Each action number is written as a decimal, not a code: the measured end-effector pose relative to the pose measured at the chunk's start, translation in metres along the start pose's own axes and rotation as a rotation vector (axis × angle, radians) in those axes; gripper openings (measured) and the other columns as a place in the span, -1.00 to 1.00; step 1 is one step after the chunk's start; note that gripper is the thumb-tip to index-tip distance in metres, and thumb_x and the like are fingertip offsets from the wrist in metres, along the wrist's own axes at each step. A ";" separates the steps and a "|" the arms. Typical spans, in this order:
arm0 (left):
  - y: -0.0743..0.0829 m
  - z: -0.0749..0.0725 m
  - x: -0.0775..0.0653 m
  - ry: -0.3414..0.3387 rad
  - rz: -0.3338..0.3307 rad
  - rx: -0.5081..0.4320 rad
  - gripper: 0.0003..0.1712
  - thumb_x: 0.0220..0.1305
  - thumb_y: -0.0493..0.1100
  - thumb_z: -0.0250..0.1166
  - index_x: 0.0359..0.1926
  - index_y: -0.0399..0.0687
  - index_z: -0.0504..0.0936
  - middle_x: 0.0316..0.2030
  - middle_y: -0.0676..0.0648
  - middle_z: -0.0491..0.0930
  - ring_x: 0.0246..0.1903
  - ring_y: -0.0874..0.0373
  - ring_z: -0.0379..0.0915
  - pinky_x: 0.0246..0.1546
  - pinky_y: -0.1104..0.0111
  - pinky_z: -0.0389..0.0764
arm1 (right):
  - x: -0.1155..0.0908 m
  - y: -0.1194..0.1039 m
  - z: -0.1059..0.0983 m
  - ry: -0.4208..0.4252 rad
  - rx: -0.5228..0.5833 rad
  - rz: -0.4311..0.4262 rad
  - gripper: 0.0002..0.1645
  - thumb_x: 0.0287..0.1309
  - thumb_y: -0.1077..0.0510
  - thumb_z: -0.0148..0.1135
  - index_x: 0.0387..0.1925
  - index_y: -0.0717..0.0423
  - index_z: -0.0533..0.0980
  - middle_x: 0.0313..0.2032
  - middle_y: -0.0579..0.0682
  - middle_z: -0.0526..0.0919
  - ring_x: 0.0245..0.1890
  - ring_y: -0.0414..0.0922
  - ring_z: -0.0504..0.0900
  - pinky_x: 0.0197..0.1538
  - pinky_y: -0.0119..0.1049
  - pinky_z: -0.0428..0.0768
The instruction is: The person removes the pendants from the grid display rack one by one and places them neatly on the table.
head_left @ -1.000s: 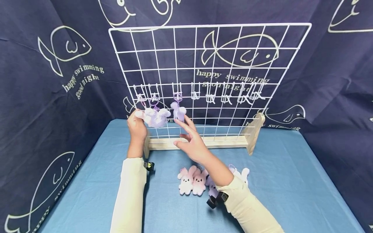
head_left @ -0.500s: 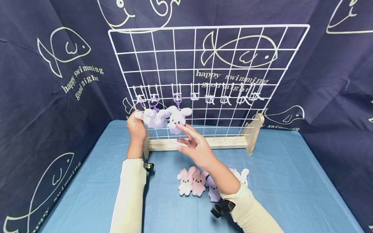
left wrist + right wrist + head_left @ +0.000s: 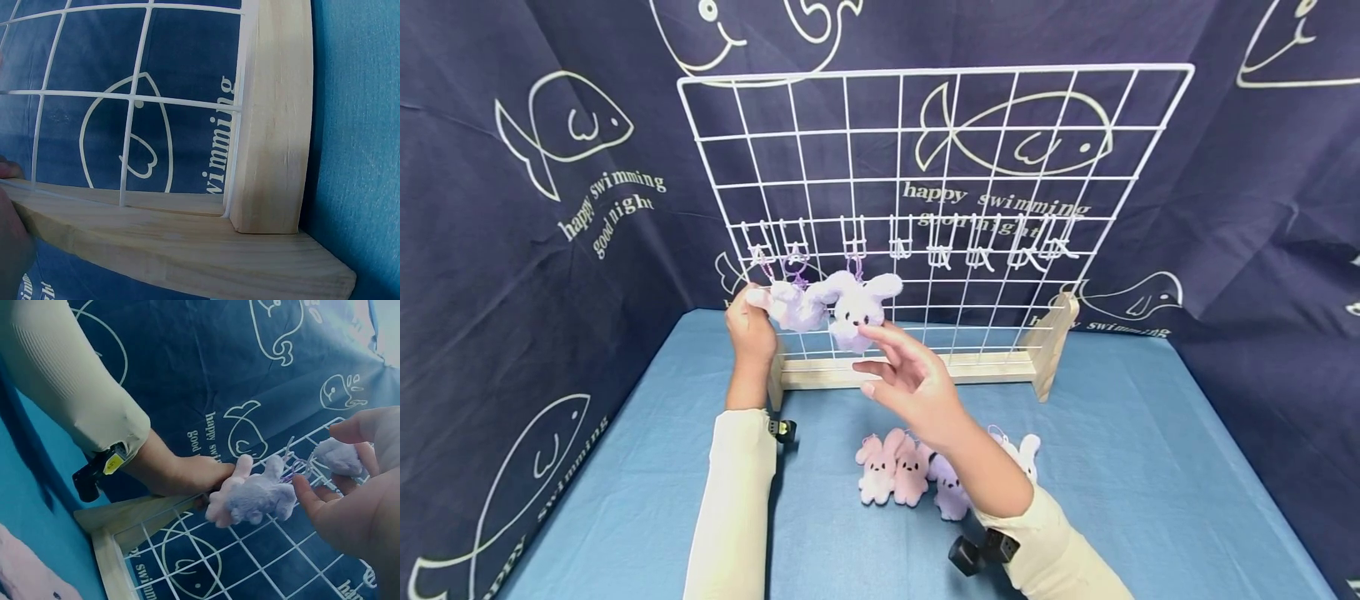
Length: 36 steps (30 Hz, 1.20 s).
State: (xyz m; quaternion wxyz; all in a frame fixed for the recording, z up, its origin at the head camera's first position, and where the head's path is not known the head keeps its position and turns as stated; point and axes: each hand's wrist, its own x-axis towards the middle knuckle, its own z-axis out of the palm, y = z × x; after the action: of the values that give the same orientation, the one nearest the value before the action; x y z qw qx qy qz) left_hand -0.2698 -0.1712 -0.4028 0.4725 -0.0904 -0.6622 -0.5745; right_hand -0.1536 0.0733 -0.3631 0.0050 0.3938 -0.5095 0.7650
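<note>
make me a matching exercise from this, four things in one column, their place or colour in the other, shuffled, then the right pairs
1 left hand
2 right hand
3 wire grid
4 tablecloth

A white, mounted in a wooden stand
B at the face of a hanging plush bunny
C blue, under the lying plush bunnies
D at the grid's left side

Pairs: 1-D, 2-B, 3-A, 4-C
</note>
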 end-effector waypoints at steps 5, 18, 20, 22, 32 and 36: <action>0.014 0.000 0.000 -0.010 0.007 -0.009 0.08 0.32 0.61 -0.12 -0.55 -0.46 0.36 -0.59 0.28 0.24 -0.55 0.53 0.12 -0.43 0.58 0.13 | -0.001 -0.006 0.001 -0.018 -0.021 -0.061 -0.16 0.14 0.63 0.19 0.34 -0.10 0.54 0.30 -0.24 0.51 0.46 -0.31 0.45 0.31 -0.24 0.65; 0.010 0.000 0.000 -0.010 0.002 -0.033 0.07 0.29 0.61 -0.09 -0.55 -0.44 0.34 -0.61 0.32 0.23 -0.58 0.51 0.09 -0.47 0.55 0.10 | -0.005 -0.010 0.003 0.082 0.008 -0.028 -0.33 0.18 0.60 0.20 0.15 -0.10 0.61 0.10 -0.23 0.69 0.08 -0.33 0.68 -0.07 -0.41 0.73; 0.011 0.000 0.000 -0.011 0.003 -0.032 0.06 0.29 0.61 -0.09 -0.55 -0.45 0.34 -0.61 0.31 0.23 -0.58 0.51 0.10 -0.47 0.55 0.10 | -0.005 -0.011 0.004 0.166 -0.011 0.026 -0.42 0.20 0.57 0.19 0.01 -0.13 0.64 -0.04 -0.24 0.74 -0.09 -0.32 0.73 -0.16 -0.40 0.74; 0.012 0.000 0.000 -0.011 0.003 -0.030 0.06 0.31 0.60 -0.08 -0.55 -0.45 0.35 -0.60 0.30 0.24 -0.57 0.52 0.10 -0.46 0.56 0.11 | -0.005 -0.012 0.005 0.237 -0.032 0.078 -0.51 0.22 0.54 0.21 -0.13 -0.13 0.64 -0.18 -0.23 0.75 -0.26 -0.29 0.74 -0.23 -0.39 0.73; 0.006 0.001 0.000 -0.002 0.013 -0.021 0.06 0.35 0.58 -0.10 -0.56 -0.46 0.34 -0.60 0.31 0.25 -0.56 0.53 0.12 -0.44 0.58 0.13 | -0.004 -0.013 0.005 0.267 0.015 0.250 -0.22 0.16 0.56 0.33 0.37 0.16 0.33 -0.02 -0.14 0.71 -0.18 -0.18 0.73 -0.25 -0.32 0.74; -0.013 0.000 0.000 0.005 0.006 0.001 0.05 0.36 0.58 -0.11 -0.56 -0.43 0.36 -0.59 0.33 0.25 -0.56 0.51 0.13 -0.44 0.57 0.14 | -0.005 -0.013 0.006 0.243 -0.065 0.327 -0.29 0.20 0.54 0.30 0.37 0.49 0.34 -0.04 -0.16 0.71 -0.19 -0.22 0.72 -0.21 -0.36 0.75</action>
State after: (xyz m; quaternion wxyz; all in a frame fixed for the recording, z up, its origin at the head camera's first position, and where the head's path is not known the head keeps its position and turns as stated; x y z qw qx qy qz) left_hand -0.2788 -0.1756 -0.4113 0.4759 -0.0909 -0.6610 -0.5730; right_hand -0.1409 0.0770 -0.3551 -0.0450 0.2105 -0.5868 0.7806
